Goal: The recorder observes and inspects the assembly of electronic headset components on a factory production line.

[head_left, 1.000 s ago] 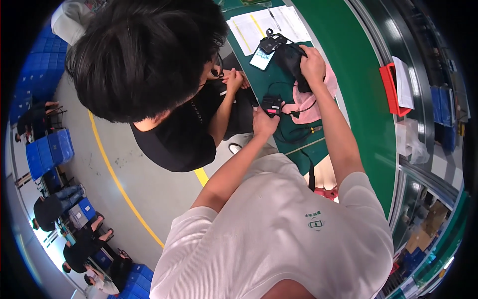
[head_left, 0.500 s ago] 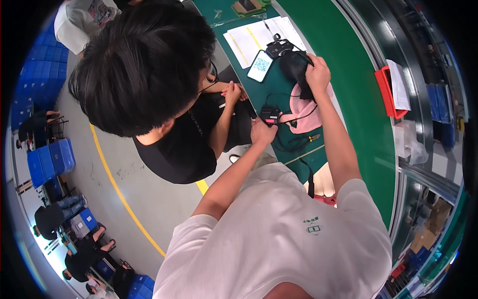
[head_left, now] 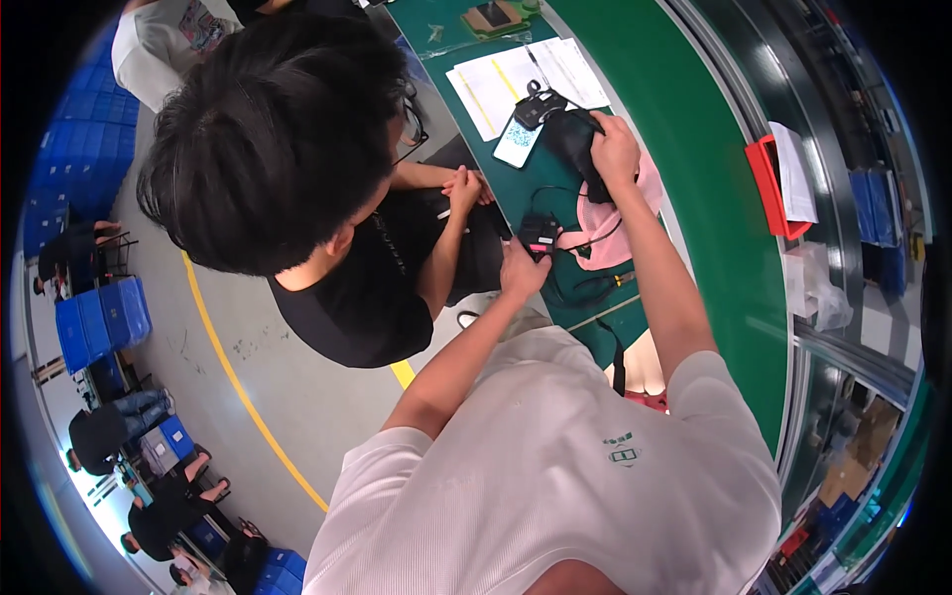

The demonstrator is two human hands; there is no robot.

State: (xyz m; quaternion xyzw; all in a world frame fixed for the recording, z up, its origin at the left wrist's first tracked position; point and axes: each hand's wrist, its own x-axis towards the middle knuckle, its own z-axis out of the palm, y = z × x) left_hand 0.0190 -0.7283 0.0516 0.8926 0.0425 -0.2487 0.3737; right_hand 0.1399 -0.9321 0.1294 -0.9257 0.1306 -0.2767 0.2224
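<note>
The left hand [head_left: 523, 270] holds the box [head_left: 540, 230] at its fingertips, the right hand [head_left: 615, 154] grips the black bundle [head_left: 572, 142], and a careless tug could snag the cables [head_left: 592, 287] beside the left grip.

My right hand [head_left: 617, 149] is shifting the black bundle [head_left: 573, 141] toward my left hand's side; beyond those fingers, the black device [head_left: 540, 107] is now overlapping the phone [head_left: 515, 147], uncovered half a second ago, though whether they're touching is unclear.
</note>
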